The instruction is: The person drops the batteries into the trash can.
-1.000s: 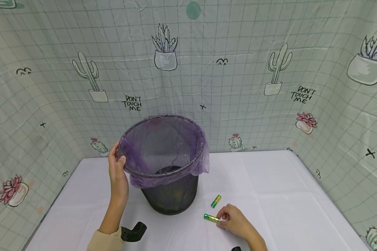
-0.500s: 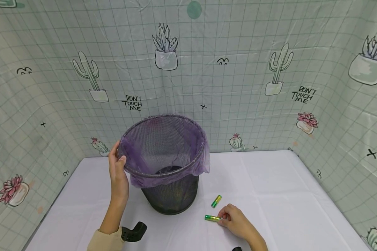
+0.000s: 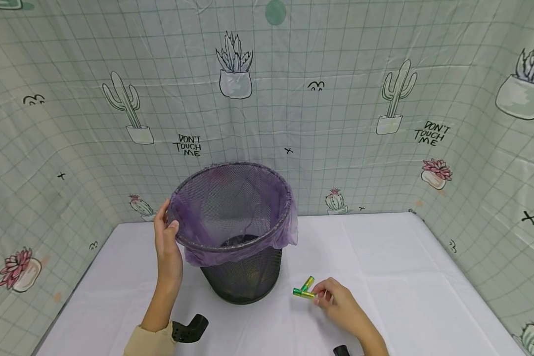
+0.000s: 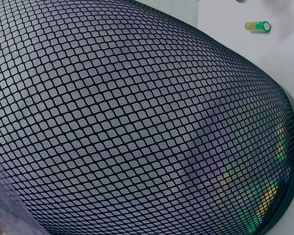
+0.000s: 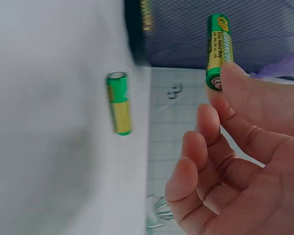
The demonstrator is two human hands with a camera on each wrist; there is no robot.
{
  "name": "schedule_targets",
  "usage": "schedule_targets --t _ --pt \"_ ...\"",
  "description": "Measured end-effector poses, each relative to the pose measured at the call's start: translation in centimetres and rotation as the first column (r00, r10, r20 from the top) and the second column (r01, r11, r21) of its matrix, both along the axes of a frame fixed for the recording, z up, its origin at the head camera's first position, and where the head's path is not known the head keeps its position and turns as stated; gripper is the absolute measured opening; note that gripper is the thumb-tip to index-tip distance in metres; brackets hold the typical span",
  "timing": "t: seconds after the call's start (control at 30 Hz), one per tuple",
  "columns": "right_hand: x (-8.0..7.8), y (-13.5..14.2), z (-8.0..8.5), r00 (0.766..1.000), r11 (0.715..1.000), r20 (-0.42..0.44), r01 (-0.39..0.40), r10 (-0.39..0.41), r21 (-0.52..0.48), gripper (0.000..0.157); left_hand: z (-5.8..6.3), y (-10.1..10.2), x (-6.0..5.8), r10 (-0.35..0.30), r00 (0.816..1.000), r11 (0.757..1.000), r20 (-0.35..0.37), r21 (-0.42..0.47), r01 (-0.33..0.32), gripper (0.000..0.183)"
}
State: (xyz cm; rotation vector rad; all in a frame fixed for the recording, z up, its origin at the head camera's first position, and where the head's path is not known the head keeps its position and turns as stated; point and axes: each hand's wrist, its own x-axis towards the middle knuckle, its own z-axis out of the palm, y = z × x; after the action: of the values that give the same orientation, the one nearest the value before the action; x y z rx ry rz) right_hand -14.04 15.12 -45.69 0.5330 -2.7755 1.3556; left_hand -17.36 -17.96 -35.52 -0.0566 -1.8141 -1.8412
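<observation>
My left hand (image 3: 168, 247) grips the rim of a black mesh wastebasket (image 3: 249, 277) at its left side, thumb toward me. A purple plastic bag (image 3: 240, 257) lines the basket and folds over the rim. Between thumb and index finger, my right hand (image 3: 338, 301) pinches one end of a green and yellow battery (image 5: 216, 49), raised off the table. A second battery (image 5: 119, 104) of the same look lies on the white cloth, partly behind the held one in the head view. Through the mesh in the left wrist view, green and yellow batteries (image 4: 267, 198) show at the basket's bottom.
A white cloth covers the table (image 3: 382, 267). A grid-patterned curtain (image 3: 285, 113) with cactus drawings rises behind it and along both sides. A black wrist mount (image 3: 190, 329) sits at my left forearm, above the cloth.
My right hand has lifted the battery off the cloth and moved it slightly away from me, toward the second battery. The left hand and the wastebasket have stayed still.
</observation>
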Motion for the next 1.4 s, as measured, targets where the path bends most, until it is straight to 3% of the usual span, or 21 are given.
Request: schedule_targets --t 0.2,0.33,0.57,0.7,0.87,1.4 --pt "0.1 -0.2 2.8 0.998 0.997 -0.015 0.056 -0.056 -0.050 0.010 0.0 0.0 0.1 -0.002 1.000 1.000 -0.006 0.004 0.002 0.053" --pt "0.2 -0.1 4.6 0.993 0.994 -0.099 0.063 -0.071 -0.087 0.010 0.0 0.0 0.1 -0.006 1.000 1.000 -0.011 0.005 0.006 0.054" --pt "0.3 -0.3 7.5 0.948 0.990 -0.308 0.041 -0.082 -0.136 0.010 0.1 0.0 0.1 -0.009 1.000 1.000 -0.008 0.008 0.009 0.055" --pt "0.2 -0.8 9.1 0.924 0.983 -0.372 0.025 -0.093 -0.184 0.014 0.1 0.0 0.1 -0.010 1.000 1.000 -0.010 0.006 0.010 0.056" --pt "-0.4 -1.7 10.8 0.915 0.977 -0.390 0.017 -0.100 -0.212 0.013 0.1 0.0 0.0 -0.013 1.000 1.000 -0.015 0.010 0.013 0.055" --pt "-2.1 -5.1 13.2 0.929 0.980 -0.369 -0.046 -0.030 -0.195 0.015 0.1 0.0 0.0 -0.019 1.000 1.000 -0.015 0.021 0.019 0.054"
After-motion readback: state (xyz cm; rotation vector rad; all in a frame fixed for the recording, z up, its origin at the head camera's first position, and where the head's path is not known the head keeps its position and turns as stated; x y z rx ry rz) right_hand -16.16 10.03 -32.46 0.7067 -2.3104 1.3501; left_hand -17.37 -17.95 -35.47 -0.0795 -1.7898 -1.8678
